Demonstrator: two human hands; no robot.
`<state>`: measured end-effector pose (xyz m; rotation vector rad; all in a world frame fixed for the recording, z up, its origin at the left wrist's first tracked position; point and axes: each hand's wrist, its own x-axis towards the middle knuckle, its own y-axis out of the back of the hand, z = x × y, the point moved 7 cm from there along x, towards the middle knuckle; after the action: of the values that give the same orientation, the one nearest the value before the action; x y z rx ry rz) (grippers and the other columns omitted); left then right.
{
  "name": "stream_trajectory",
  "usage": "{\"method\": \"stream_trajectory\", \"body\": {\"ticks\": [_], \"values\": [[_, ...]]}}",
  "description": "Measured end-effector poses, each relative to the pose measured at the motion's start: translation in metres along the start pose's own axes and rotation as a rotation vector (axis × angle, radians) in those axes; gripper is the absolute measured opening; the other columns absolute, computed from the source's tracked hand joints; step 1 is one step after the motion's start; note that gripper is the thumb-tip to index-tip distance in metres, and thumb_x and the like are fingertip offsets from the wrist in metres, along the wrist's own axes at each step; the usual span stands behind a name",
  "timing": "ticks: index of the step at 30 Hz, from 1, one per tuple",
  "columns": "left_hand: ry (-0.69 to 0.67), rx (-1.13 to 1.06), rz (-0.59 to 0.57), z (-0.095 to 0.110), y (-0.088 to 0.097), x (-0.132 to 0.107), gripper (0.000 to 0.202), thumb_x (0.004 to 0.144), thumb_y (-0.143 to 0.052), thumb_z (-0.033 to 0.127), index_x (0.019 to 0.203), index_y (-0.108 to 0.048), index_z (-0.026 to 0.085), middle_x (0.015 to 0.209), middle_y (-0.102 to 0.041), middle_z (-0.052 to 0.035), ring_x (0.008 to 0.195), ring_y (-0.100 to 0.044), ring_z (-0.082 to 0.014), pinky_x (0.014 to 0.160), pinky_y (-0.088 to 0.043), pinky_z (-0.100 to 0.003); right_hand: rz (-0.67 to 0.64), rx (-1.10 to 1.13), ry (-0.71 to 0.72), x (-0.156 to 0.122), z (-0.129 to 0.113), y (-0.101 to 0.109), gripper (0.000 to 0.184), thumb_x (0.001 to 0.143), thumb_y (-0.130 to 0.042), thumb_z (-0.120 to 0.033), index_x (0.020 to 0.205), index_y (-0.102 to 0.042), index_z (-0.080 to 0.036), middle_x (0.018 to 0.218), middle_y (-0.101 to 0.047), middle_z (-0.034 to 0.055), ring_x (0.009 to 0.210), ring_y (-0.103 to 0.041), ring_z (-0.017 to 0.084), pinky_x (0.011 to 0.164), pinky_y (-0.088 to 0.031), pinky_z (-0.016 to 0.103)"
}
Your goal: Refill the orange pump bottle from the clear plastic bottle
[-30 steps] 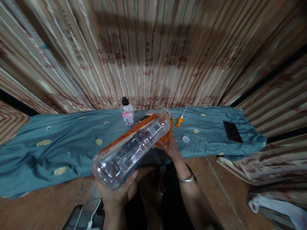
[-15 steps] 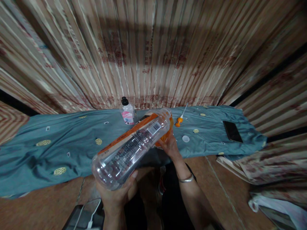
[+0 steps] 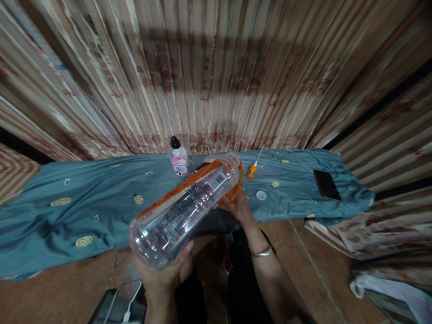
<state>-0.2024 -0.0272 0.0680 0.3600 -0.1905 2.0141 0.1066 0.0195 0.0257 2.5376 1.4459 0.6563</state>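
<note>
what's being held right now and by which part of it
The left hand holds the clear bottle near its base, from beneath. The right hand holds an orange container by its near side, mostly hidden behind the bottle.

You're holding a glossy, clear plastic bottle (image 3: 187, 209); right of it your smooth, shiny metal bangle (image 3: 262, 254) is gleaming; left, matt creased cloth (image 3: 108, 193) is lying.

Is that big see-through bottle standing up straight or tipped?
Tipped. The big bottle slants across the picture, its base in the left hand, its neck near the right hand.
</note>
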Motion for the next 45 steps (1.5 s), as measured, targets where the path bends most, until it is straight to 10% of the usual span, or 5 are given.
{"method": "stream_trajectory", "body": {"ticks": [12,26,45], "values": [[-0.015,-0.053,-0.008,0.004,-0.002,0.001,0.107,0.037,-0.105,0.043,0.135,-0.064,0.031,0.125,-0.072,-0.0027,0.118,-0.07,-0.0303,0.115,-0.054,-0.057,-0.007,0.03,-0.008,0.0,0.005,-0.002,0.09,0.081,-0.08,-0.055,0.156,-0.043,-0.022,0.143,-0.071,0.0179,0.132,-0.07,0.038,0.114,-0.056,0.061],[-0.032,-0.07,-0.014,0.006,-0.003,0.0,0.096,0.043,-0.104,0.047,0.132,-0.068,0.036,0.121,-0.074,-0.001,0.107,-0.073,-0.0276,0.091,-0.068,-0.047,0.013,-0.002,-0.003,0.0,0.007,-0.001,0.086,0.081,-0.08,-0.05,0.155,-0.045,-0.023,0.141,-0.071,0.0181,0.129,-0.071,0.04,0.111,-0.058,0.065],[-0.043,-0.05,-0.008,0.0,-0.005,0.001,0.1,0.042,-0.103,0.05,0.133,-0.066,0.031,0.12,-0.076,-0.005,0.108,-0.075,-0.031,0.097,-0.065,-0.052,0.026,-0.007,0.035,-0.001,0.008,-0.003,0.085,0.083,-0.078,-0.053,0.155,-0.044,-0.022,0.146,-0.068,0.0178,0.132,-0.069,0.036,0.113,-0.056,0.063]]}}
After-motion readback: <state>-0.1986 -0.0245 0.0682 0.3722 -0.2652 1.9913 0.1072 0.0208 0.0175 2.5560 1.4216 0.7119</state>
